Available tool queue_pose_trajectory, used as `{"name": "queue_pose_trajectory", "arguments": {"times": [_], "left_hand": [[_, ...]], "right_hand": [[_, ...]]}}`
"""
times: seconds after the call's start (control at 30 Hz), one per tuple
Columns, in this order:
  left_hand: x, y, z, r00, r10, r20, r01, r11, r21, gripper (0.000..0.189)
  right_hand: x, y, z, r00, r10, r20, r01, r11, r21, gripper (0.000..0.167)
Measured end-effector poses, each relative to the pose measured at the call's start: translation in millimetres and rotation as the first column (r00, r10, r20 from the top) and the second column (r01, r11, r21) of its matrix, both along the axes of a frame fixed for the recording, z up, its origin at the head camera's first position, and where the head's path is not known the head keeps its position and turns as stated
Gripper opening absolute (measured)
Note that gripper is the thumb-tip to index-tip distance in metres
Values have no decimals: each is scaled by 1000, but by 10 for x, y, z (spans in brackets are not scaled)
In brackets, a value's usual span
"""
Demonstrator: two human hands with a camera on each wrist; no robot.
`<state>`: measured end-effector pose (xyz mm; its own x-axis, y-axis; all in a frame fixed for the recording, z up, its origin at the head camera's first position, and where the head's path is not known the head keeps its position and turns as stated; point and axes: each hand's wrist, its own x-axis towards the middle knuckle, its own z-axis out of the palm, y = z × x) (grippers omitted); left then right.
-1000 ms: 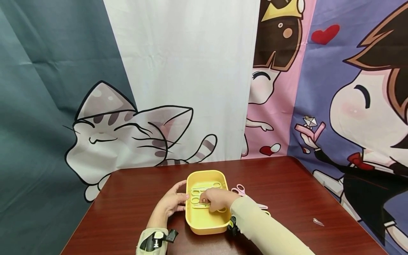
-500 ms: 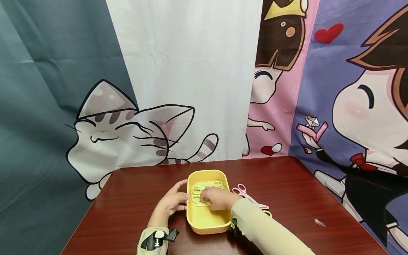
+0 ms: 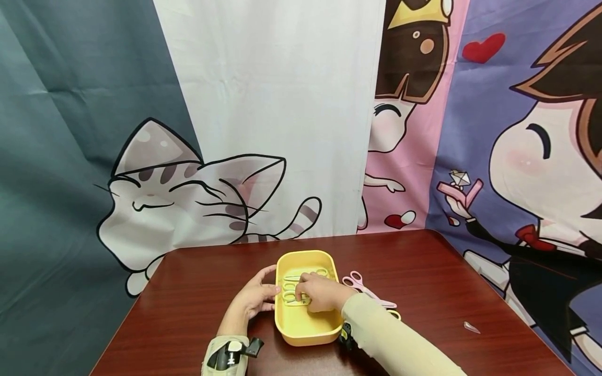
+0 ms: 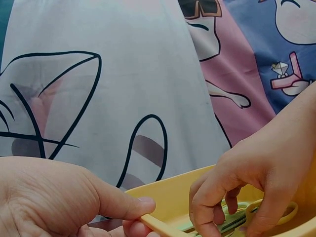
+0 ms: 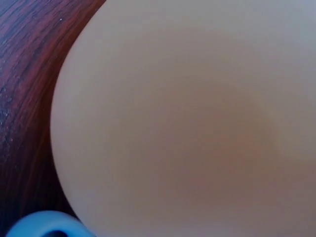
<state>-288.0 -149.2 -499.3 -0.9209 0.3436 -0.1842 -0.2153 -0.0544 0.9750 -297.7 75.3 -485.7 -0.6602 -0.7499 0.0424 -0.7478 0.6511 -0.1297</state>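
Yellow plastic tray (image 3: 305, 334) is sitting at lower centre of the head view on the desk (image 3: 423, 271). Inside it, pale scissors (image 3: 292, 297) are lying directly under the right hand (image 3: 322, 292), whose curled fingers are pinching them. The left hand (image 3: 254, 298) is gripping the tray's left rim, thumb on its edge. Pink scissors (image 3: 359, 284) are lying just right of the tray.
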Motion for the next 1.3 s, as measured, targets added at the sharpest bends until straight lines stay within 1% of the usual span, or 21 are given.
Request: {"name": "queue_pose_trajectory", "arguments": {"times": [0.13, 0.37, 0.5, 0.63, 0.73, 1.07, 1.17, 1.3], "left_hand": [[5, -2, 3, 1000, -2, -2, 2, 1000, 10, 68], [1, 1, -2, 1000, 5, -1, -5, 1000, 4, 68], [-3, -1, -7, 1000, 3, -7, -3, 1000, -2, 68], [-2, -2, -7, 1000, -1, -11, 1, 1000, -4, 68], [-2, -3, -10, 1000, -2, -9, 2, 1000, -2, 68], [-7, 0, -8, 1000, -6, -4, 6, 1000, -2, 68], [-5, -2, 0, 1000, -8, -6, 8, 1000, 1, 68], [-5, -7, 1, 1000, -14, -9, 15, 1000, 11, 68]], "right_hand": [[-7, -6, -19, 1000, -17, -18, 18, 1000, 7, 31], [5, -16, -24, 995, -88, -52, 91, 994, 62, 28], [10, -14, -13, 994, -99, -37, 101, 993, 63, 34], [17, -18, -9, 997, -79, -16, 80, 996, 45, 44], [23, -19, -3, 998, -52, -17, 53, 998, 41, 47], [9, -20, -29, 996, 8, -93, -1, 998, 67, 45], [10, -27, -30, 996, 20, -84, -15, 998, 68, 45], [18, -37, -23, 999, 19, -48, -15, 997, 78, 44]]}}
